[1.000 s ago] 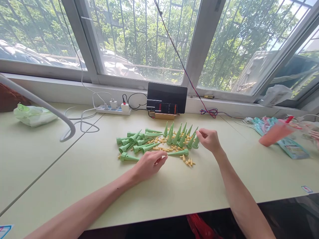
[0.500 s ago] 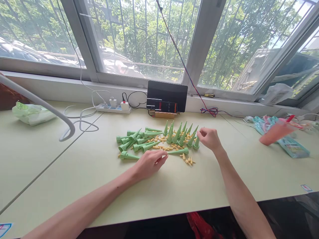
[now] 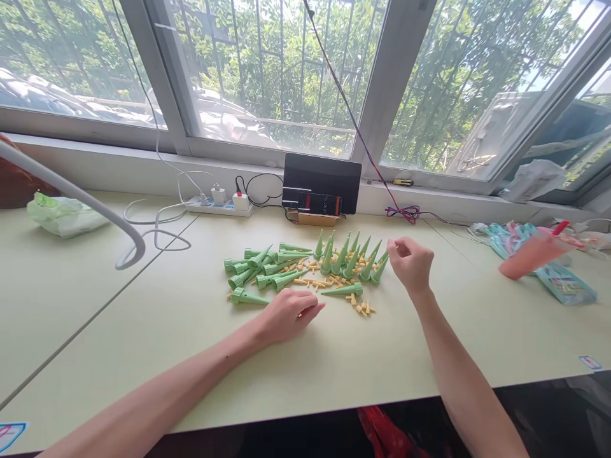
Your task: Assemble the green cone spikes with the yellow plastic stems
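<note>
My left hand [image 3: 290, 313] rests on the table in front of the pile, its fingers loosely bent and the thumb slightly apart, with nothing visible in it. Just beyond its fingertips lies a single green cone spike [image 3: 342, 290] on its side. At the right end of the upright group, my right hand [image 3: 411, 262] pinches the tip of a tilted green cone spike [image 3: 379, 273]. More green spikes [image 3: 340, 257] stand point up beside it. Several others [image 3: 258, 270] lie in a heap on the left, with small yellow fittings [image 3: 312, 284] scattered among them.
Behind the pile a dark tablet [image 3: 321, 181] leans on the window wall with a phone before it. A power strip [image 3: 219, 203] with cables stands back left. A grey curved tube [image 3: 95, 191] crosses the left. At right are a pink cup [image 3: 529, 254] and packets.
My right hand has shifted slightly right, and the end spike, upright before, now leans towards it. My left thumb and finger have parted a little near the lying spike.
</note>
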A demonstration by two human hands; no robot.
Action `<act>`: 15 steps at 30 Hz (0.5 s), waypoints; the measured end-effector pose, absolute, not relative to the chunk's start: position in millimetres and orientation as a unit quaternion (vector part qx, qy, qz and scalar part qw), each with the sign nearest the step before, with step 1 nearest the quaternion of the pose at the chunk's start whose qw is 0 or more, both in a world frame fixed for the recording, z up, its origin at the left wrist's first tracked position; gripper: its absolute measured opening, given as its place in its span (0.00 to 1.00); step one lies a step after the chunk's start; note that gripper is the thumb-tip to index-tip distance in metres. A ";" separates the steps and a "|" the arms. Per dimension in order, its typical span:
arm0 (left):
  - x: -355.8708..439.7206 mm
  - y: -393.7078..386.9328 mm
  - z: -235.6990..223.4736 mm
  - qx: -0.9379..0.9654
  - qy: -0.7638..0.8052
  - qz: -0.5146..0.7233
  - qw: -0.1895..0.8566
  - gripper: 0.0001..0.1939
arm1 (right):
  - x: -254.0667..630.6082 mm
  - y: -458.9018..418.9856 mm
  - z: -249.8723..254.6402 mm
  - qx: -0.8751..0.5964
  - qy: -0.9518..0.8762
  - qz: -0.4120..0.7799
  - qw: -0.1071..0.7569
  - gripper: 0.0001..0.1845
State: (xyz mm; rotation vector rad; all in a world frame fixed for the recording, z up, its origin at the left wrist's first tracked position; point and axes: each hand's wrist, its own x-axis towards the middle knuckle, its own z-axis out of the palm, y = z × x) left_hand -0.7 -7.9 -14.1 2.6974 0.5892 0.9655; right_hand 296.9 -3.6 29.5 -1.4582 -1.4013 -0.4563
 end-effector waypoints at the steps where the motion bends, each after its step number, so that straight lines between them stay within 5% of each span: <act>1: -0.8 -7.9 -14.1 0.917 0.202 0.327 0.108 0.21 | 292.0 -6.5 30.9 -0.595 -0.572 -0.205 0.526 0.16; 5: -1.8 -7.0 -14.0 0.917 0.212 0.317 0.119 0.20 | 262.7 -15.1 25.9 -0.527 -0.619 -0.201 0.546 0.19; 15: -2.9 -5.5 -14.1 0.890 0.262 0.361 0.093 0.12 | 198.8 -21.2 -15.0 -0.405 -0.826 0.028 0.391 0.13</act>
